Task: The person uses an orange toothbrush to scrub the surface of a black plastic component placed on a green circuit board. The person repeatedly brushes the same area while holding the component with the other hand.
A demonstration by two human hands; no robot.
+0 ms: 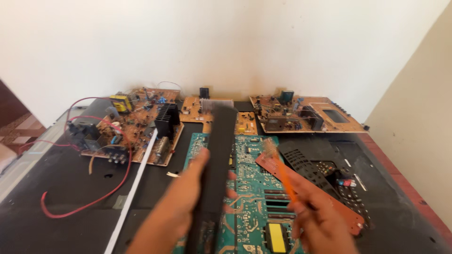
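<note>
Strip [217, 160]: long black, looks stiff & light; your left hand [181, 202] grip clenched mid-length. Right hand [318, 218] pinches orange brush [282, 174] over green board [254, 188].

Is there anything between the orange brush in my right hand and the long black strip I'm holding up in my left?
Nothing visible. The right hand holds the orange brush just right of the long black strip gripped by the left hand; only the green circuit board lies beneath the gap.

Left hand [188, 188]: forearm extended forward, fingers curled in a grip, thumb uppermost. Right hand [320, 216]: lower right, fingers pinched together, knuckles up, slightly blurred
</note>
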